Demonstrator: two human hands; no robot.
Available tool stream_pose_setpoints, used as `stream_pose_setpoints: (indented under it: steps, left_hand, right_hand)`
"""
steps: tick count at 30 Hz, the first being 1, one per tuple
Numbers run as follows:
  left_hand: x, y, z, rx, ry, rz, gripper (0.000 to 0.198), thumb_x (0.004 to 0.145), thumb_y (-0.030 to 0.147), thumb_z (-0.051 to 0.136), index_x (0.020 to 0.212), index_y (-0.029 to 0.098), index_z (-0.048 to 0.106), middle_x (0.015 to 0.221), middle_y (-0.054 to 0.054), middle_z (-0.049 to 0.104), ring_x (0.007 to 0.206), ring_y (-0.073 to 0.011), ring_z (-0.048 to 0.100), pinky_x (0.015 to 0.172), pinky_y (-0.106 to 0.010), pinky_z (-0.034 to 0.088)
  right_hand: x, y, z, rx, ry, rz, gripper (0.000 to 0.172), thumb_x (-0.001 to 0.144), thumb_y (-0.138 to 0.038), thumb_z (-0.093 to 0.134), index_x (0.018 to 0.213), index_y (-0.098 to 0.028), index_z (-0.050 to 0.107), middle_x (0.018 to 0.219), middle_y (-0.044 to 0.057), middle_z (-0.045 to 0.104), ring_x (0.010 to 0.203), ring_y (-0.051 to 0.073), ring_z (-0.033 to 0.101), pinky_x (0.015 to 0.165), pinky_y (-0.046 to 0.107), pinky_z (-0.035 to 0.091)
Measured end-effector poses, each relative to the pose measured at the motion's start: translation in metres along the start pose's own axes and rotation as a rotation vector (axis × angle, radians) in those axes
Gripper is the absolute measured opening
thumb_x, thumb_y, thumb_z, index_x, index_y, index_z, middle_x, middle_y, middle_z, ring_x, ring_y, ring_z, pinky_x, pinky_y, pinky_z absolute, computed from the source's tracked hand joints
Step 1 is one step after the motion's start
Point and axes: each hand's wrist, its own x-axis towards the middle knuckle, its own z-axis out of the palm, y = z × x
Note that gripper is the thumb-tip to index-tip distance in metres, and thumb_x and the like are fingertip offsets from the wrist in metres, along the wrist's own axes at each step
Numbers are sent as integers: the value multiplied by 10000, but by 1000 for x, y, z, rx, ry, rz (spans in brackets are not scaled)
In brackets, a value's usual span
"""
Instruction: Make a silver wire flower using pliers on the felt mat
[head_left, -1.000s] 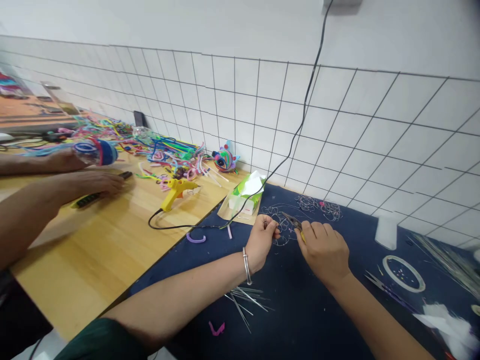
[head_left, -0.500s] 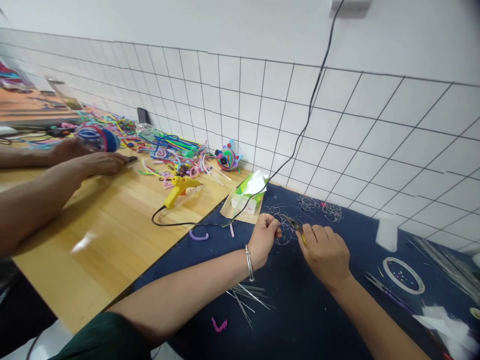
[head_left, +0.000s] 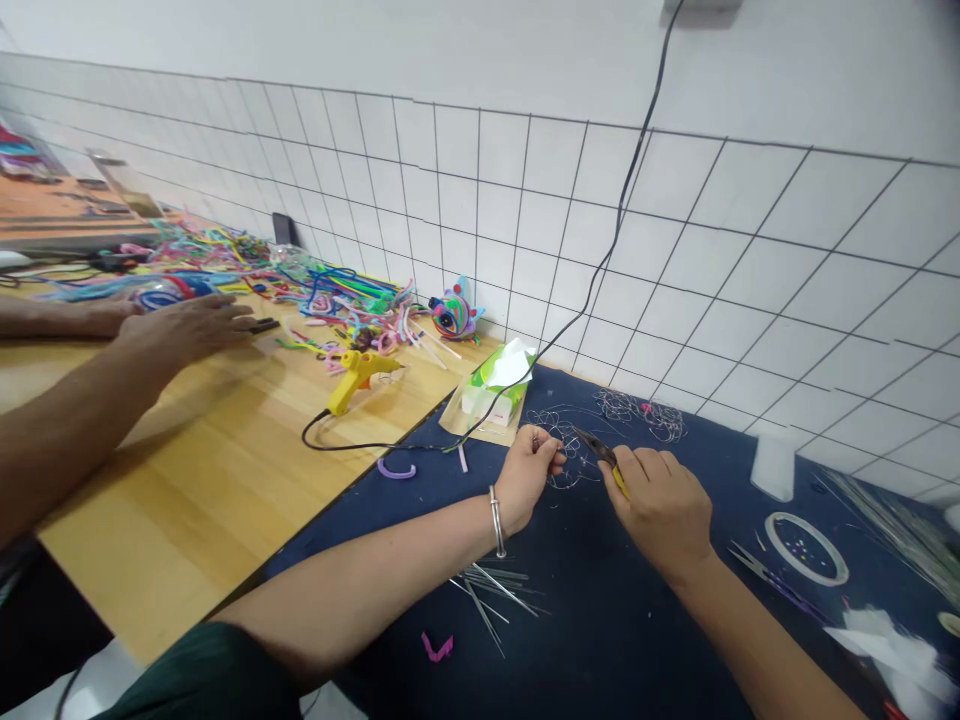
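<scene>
My left hand [head_left: 527,475] is closed in a pinch on what looks like thin wire, though the piece between the fingertips is barely visible. Just beyond those fingertips lies a loose tangle of thin wire [head_left: 556,422] on the dark blue mat [head_left: 600,620]. My right hand [head_left: 664,505] is wrapped around a pair of pliers [head_left: 600,449] with yellow grips. The pliers' dark jaws point up and left, over the wire and a short way from my left hand. Thin metal rods [head_left: 499,590] lie on the mat below my left wrist.
A co-worker's hands [head_left: 180,325] work at a wrapped ball [head_left: 169,291] on the wooden table. A yellow glue gun [head_left: 358,378] trails a black cord [head_left: 619,210]. Tissues [head_left: 511,365] lie behind my left hand; scissors [head_left: 776,582] and a white ring [head_left: 808,549] lie right.
My right hand has drawn the pliers slightly right, away from my left hand, which has barely moved. The co-worker's near hand has moved left over the ball, which is lower.
</scene>
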Motion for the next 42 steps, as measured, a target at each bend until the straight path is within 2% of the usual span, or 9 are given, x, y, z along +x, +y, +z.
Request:
stream_pose_setpoints:
  steps: [10,19,25,37,42]
  left_hand:
    - [-4,3,1,4,-40,-3,136,767,261,564,781,167,467,705,2,560,600,-83,542,553,-189,424]
    - [-3,4,0,-36,-54,-20,132,770,247,557,784,164,456,836,-32,604,603,-74,561,536,-182,429]
    - [-3,8,1,-26,-77,-53,127,793,251,535,774,160,447,770,-28,612,564,-73,560,539,-194,440]
    - [4,15,-2,8,-68,29,151,750,223,597,751,154,463,690,-17,619,558,-83,576,519,-183,423]
    - [7,18,-4,30,-54,78,139,756,218,589,764,155,466,706,-18,619,567,-85,580,517,-182,420]
  right_hand:
    - [-1,-1,8,-64,33,-34,233,850,-325,474,959,-156,593,708,41,515,684,149,401,618,303,237]
    - [-2,0,7,-20,7,-34,239,855,-324,460,972,-164,595,731,46,530,701,153,409,624,295,249]
    - [-2,3,5,3,-19,-22,239,854,-329,461,969,-166,593,746,46,535,710,154,415,634,290,259]
    - [-2,6,-4,77,2,11,216,838,-314,482,925,-162,607,726,39,543,689,141,439,632,274,282]
    - [0,10,-14,59,-40,34,219,836,-344,479,907,-177,602,727,31,551,701,152,456,627,281,286]
